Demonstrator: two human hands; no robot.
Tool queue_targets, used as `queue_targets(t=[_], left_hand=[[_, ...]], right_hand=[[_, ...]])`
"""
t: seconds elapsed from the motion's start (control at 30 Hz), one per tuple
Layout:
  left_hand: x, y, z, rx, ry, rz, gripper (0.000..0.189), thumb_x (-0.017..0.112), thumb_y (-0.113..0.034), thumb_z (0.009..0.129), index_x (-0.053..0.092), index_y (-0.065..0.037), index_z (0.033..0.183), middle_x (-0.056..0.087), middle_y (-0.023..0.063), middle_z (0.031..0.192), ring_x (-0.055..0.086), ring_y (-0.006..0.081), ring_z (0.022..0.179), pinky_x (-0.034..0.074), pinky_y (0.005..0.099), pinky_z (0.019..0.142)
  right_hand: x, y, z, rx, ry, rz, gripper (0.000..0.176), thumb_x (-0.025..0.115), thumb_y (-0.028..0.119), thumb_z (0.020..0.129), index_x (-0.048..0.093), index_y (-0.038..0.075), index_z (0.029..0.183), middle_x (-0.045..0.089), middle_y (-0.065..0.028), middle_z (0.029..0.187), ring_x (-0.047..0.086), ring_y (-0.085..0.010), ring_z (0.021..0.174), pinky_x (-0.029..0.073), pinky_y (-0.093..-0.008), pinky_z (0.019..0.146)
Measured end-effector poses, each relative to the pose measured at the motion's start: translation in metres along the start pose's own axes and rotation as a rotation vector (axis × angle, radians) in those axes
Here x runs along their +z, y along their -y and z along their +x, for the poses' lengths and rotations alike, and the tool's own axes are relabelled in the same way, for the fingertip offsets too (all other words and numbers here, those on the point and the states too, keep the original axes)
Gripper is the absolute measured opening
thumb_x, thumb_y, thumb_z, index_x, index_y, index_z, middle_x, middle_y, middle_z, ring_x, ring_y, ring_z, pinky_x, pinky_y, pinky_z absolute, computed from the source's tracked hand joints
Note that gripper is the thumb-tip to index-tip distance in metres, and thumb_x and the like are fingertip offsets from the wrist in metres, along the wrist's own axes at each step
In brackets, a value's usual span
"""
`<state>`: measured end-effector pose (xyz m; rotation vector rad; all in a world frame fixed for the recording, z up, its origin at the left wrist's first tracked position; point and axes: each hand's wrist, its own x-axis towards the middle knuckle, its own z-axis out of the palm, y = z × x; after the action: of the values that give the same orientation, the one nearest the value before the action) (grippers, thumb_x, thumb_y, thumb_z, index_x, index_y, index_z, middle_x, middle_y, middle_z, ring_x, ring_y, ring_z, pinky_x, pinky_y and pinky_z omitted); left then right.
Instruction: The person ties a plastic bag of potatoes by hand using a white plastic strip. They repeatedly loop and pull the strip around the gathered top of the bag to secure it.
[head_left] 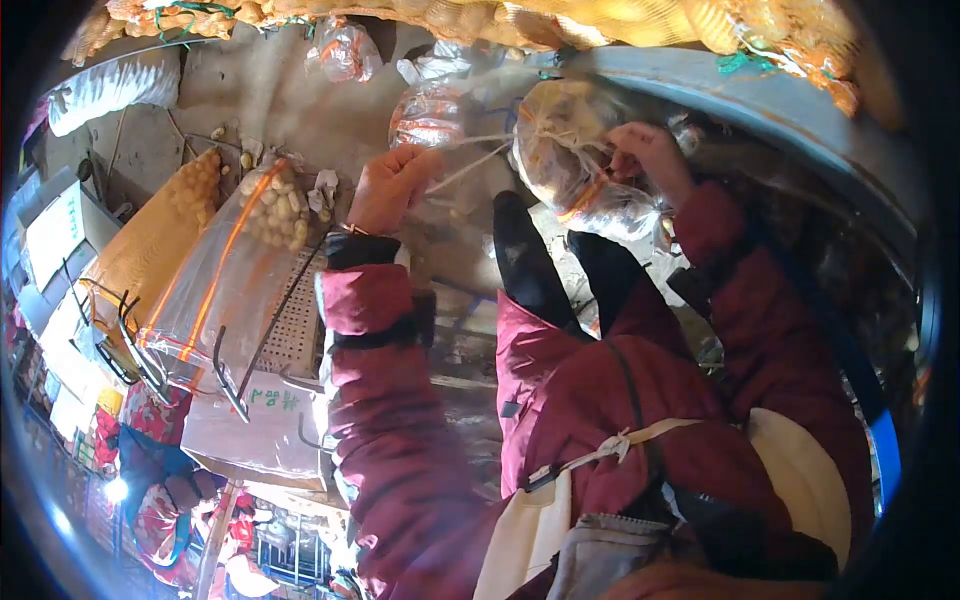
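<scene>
A clear plastic bag (560, 190) with an orange stripe sits on the floor in front of my dark shoes. White string (480, 150) is around its bunched upper part. My left hand (395, 185) is closed on the string, and two strands stretch from it to the bag. My right hand (645, 155) is closed at the bag's right side, its fingertips pinched together. What lies between those fingertips is too small to make out.
Several striped plastic bundles (425, 115) lie on the floor beyond. On the left, a clear bag of peanuts (275, 205) and an orange mesh bag (170, 210) hang from metal hooks. Filled mesh sacks (600, 22) line the top. Another person (165, 500) is at the lower left.
</scene>
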<state>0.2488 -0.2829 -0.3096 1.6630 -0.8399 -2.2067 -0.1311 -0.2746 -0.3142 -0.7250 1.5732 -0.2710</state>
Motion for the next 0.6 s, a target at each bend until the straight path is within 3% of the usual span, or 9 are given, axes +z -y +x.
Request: queue_targets(t=[0.07,0.13,0.17,0.2,0.3,0.37,0.47,0.5,0.6], left_hand=[[-0.004,-0.007,-0.014,-0.019,0.048,0.039,0.014,0.054,-0.013,0.088,0.064,-0.007,0.081,0.052,-0.0019,0.066,0.043,0.0042,0.058,0.036,0.0208,0.05],[-0.004,-0.005,-0.024,0.48,0.021,-0.238,0.017,0.052,-0.015,0.087,0.061,-0.006,0.076,0.048,-0.0013,0.058,0.043,0.0078,0.056,0.04,0.0245,0.057],[0.002,-0.021,-0.028,0.61,-0.032,-0.619,0.022,0.049,-0.015,0.086,0.052,-0.007,0.065,0.04,0.0003,0.052,0.039,0.0125,0.052,0.043,0.0313,0.067],[-0.009,-0.033,-0.034,0.591,0.116,-0.963,0.027,0.052,-0.017,0.081,0.039,-0.012,0.058,0.037,0.002,0.051,0.038,0.0159,0.054,0.042,0.0371,0.082],[-0.025,-0.03,-0.034,0.527,-0.003,-1.005,0.033,0.048,-0.021,0.087,0.037,-0.013,0.057,0.03,-0.0002,0.048,0.03,0.0154,0.047,0.04,0.0374,0.08],[-0.037,-0.018,-0.029,0.346,-0.198,-0.756,0.035,0.045,-0.025,0.092,0.043,-0.012,0.061,0.028,-0.003,0.048,0.031,0.0111,0.045,0.041,0.0314,0.057],[-0.05,-0.012,-0.029,0.333,-0.384,-0.211,0.039,0.049,-0.032,0.093,0.05,-0.009,0.061,0.035,-0.0023,0.047,0.034,0.009,0.042,0.033,0.0278,0.044],[-0.055,-0.009,-0.027,0.332,-0.385,-0.216,0.039,0.049,-0.032,0.093,0.05,-0.009,0.061,0.035,-0.0023,0.047,0.034,0.009,0.042,0.033,0.0278,0.044],[-0.07,-0.005,-0.003,0.398,-0.516,0.048,0.043,0.054,-0.025,0.09,0.034,-0.012,0.055,0.031,-0.0032,0.047,0.029,0.0091,0.039,0.024,0.0249,0.038]], right_hand=[[-0.004,0.002,0.004,-0.001,0.003,-0.013,0.026,0.054,0.028,0.088,0.061,0.003,0.09,0.062,-0.0067,0.064,0.058,-0.0126,0.052,0.045,-0.024,0.051],[-0.01,0.008,0.006,0.11,0.109,0.13,0.031,0.055,0.032,0.087,0.057,0.001,0.089,0.06,-0.0089,0.058,0.059,-0.0152,0.052,0.046,-0.0253,0.052],[-0.012,0.007,0.009,0.112,0.106,0.131,0.031,0.055,0.032,0.087,0.057,0.001,0.089,0.06,-0.0089,0.058,0.059,-0.0152,0.052,0.046,-0.0253,0.052],[-0.014,0.007,0.014,0.134,0.111,0.149,0.034,0.056,0.034,0.086,0.056,0.0,0.089,0.059,-0.0093,0.056,0.059,-0.0162,0.052,0.046,-0.0257,0.05],[-0.019,0.004,0.02,0.162,0.104,0.163,0.039,0.056,0.038,0.086,0.054,-0.001,0.091,0.058,-0.0097,0.054,0.06,-0.0182,0.051,0.045,-0.0264,0.046],[-0.019,-0.001,0.023,0.174,0.088,0.169,0.041,0.056,0.039,0.086,0.053,-0.001,0.092,0.058,-0.0097,0.054,0.061,-0.0193,0.05,0.044,-0.0267,0.044],[-0.02,-0.004,0.025,0.154,0.081,0.171,0.043,0.057,0.04,0.086,0.053,-0.002,0.092,0.058,-0.0094,0.053,0.062,-0.0211,0.05,0.046,-0.027,0.043],[-0.018,-0.003,0.025,0.169,0.062,0.189,0.043,0.058,0.04,0.085,0.053,-0.002,0.091,0.058,-0.0094,0.053,0.063,-0.0216,0.051,0.048,-0.0276,0.045],[-0.021,-0.002,0.03,0.181,0.062,0.187,0.039,0.057,0.039,0.086,0.054,0.0,0.088,0.056,-0.0079,0.052,0.062,-0.0202,0.051,0.052,-0.0303,0.05]])
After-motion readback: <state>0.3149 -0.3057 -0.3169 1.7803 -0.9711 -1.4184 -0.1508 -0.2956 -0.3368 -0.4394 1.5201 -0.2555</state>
